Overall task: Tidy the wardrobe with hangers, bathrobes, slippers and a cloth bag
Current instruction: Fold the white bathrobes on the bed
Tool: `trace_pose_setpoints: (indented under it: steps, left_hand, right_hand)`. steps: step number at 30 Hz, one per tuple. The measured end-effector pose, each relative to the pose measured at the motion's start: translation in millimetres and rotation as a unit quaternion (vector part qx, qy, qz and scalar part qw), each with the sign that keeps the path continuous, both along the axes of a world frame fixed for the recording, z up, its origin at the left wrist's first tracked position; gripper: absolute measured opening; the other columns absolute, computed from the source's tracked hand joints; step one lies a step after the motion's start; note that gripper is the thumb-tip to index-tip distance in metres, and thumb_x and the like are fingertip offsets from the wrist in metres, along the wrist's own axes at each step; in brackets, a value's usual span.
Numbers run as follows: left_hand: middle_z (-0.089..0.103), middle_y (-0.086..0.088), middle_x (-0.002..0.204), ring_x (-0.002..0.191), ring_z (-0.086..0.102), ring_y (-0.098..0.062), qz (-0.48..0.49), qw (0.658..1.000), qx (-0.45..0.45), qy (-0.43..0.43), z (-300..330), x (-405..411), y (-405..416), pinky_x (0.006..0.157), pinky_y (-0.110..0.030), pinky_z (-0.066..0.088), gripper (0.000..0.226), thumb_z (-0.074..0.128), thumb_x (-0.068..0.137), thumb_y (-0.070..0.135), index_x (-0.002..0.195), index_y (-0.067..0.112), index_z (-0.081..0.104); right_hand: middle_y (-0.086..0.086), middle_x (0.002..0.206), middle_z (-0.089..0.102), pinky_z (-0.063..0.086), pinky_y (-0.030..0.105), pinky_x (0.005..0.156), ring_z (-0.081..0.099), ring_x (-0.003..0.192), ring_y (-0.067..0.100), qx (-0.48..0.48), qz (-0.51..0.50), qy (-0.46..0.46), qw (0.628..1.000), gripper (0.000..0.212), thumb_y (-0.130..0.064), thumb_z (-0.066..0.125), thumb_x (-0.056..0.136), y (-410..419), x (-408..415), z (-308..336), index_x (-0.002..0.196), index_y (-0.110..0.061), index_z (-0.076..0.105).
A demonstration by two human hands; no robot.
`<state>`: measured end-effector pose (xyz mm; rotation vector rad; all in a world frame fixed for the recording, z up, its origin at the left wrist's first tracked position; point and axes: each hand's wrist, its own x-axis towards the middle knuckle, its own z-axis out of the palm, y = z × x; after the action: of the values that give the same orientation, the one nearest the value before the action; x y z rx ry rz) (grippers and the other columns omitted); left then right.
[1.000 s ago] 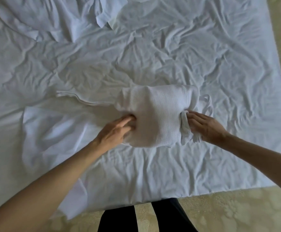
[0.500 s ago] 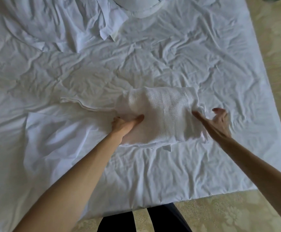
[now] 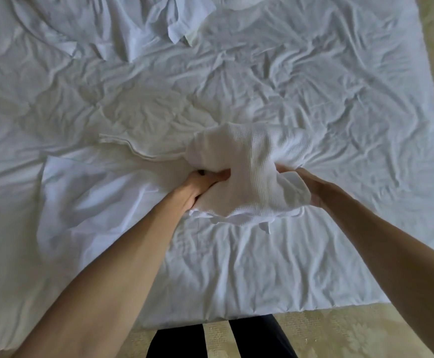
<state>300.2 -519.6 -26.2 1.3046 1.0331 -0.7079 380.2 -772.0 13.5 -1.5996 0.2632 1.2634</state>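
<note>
Folded white waffle bathrobe (image 3: 249,166) bunched mid-bed on the rumpled white sheet (image 3: 314,86), gripped at its left edge by the left hand (image 3: 203,182) and at its right edge by the right hand (image 3: 311,187), fingers dug into the cloth.

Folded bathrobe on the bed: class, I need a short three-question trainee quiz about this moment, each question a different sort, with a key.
1. True or false: the folded bathrobe lies on the carpet.
2. Which hands grip the bathrobe? A) left hand only B) right hand only C) both
3. Fill in: the loose belt trails from the bathrobe toward the person's ____ side.

Key: 1. false, it is on the bed sheet. 2. C. 3. left.
</note>
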Motion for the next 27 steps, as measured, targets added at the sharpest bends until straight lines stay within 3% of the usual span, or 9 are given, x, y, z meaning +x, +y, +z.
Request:
trace_pose_setpoints:
  steps: [3,5,10,12,14,15,20,23,27]
  left_hand:
    - [0.069,0.002,0.100,0.087,0.067,-0.015,0.027,0.999,0.019,-0.018,33.2,-16.8,8.2,0.074,-0.029,0.053,0.069,0.097,0.058,0.036,0.112,0.018,0.059]
    - [0.071,0.004,0.103,0.089,0.069,-0.013,0.051,0.998,0.021,-0.043,60.6,-32.9,20.6,0.068,-0.024,0.055,0.073,0.099,0.056,0.033,0.116,0.018,0.061]
    - [0.077,0.000,0.103,0.083,0.075,-0.012,0.097,0.988,0.055,-0.103,143.3,-75.5,64.2,0.070,-0.027,0.061,0.058,0.097,0.060,0.028,0.110,0.017,0.068]
    - [0.078,0.000,0.101,0.082,0.076,-0.011,0.118,0.982,0.074,-0.125,178.4,-89.9,89.8,0.071,-0.027,0.061,0.050,0.096,0.063,0.025,0.106,0.016,0.070]
    - [0.078,0.003,0.094,0.078,0.075,-0.007,0.141,0.974,0.096,-0.149,215.3,-106.2,119.2,0.067,-0.021,0.059,0.040,0.094,0.066,0.023,0.099,0.017,0.071]
    - [0.078,0.006,0.089,0.076,0.074,-0.005,0.153,0.969,0.104,-0.162,233.0,-115.5,135.8,0.064,-0.018,0.057,0.037,0.094,0.068,0.022,0.096,0.019,0.071]
    - [0.078,0.004,0.096,0.077,0.074,-0.005,0.212,0.944,0.149,-0.205,315.7,-171.8,227.0,0.063,-0.017,0.056,0.045,0.095,0.066,0.026,0.102,0.019,0.069]
    - [0.076,0.003,0.099,0.077,0.073,-0.004,0.245,0.928,0.165,-0.228,353.9,-216.0,287.6,0.057,-0.013,0.054,0.055,0.094,0.066,0.028,0.112,0.014,0.067]
    - [0.074,0.002,0.102,0.096,0.072,-0.018,0.275,0.913,0.164,-0.252,382.0,-282.1,369.0,0.083,-0.030,0.060,0.044,0.095,0.066,0.028,0.097,0.024,0.064]
  right_hand:
    - [0.005,0.080,0.068,0.055,0.026,0.060,0.065,0.071,0.017,0.039,-0.014,0.008,0.999,0.018,-0.015,0.055,0.097,11.1,-10.0,21.0,0.091,-0.006,0.071]
    - [-0.001,0.067,0.067,0.052,0.023,0.052,0.064,0.060,0.012,0.056,-0.009,0.000,0.998,0.029,-0.006,0.052,0.098,20.4,-14.5,38.3,0.076,-0.011,0.069]
    - [-0.005,0.057,0.065,0.048,0.020,0.045,0.062,0.049,0.007,0.097,0.035,-0.027,0.994,0.045,-0.003,0.045,0.100,73.1,-27.3,111.6,0.064,-0.016,0.068]
    - [-0.005,0.057,0.064,0.048,0.021,0.046,0.062,0.050,0.008,0.119,0.053,-0.047,0.990,0.041,-0.007,0.047,0.100,103.1,-29.6,141.7,0.066,-0.014,0.068]
    - [0.006,0.072,0.070,0.054,0.029,0.059,0.066,0.066,0.019,0.132,0.096,-0.079,0.983,0.022,-0.031,0.065,0.089,139.2,-35.3,176.3,0.080,-0.015,0.078]
    - [0.011,0.083,0.072,0.055,0.033,0.065,0.068,0.074,0.022,0.147,0.116,-0.092,0.978,0.031,-0.040,0.072,0.081,159.5,-38.4,192.5,0.093,-0.012,0.078]
    - [0.006,0.086,0.070,0.056,0.031,0.064,0.067,0.074,0.018,0.166,0.178,-0.119,0.963,0.029,-0.040,0.082,0.069,274.6,-64.6,271.4,0.090,-0.020,0.079]
    - [0.003,0.096,0.073,0.058,0.030,0.066,0.069,0.082,0.018,0.155,0.190,-0.127,0.961,0.023,-0.032,0.064,0.084,352.6,-92.6,309.2,0.100,-0.024,0.078]
    - [0.002,0.099,0.074,0.057,0.029,0.064,0.069,0.080,0.015,0.136,0.186,-0.142,0.963,0.016,-0.027,0.063,0.091,451.0,-145.3,344.5,0.100,-0.024,0.076]
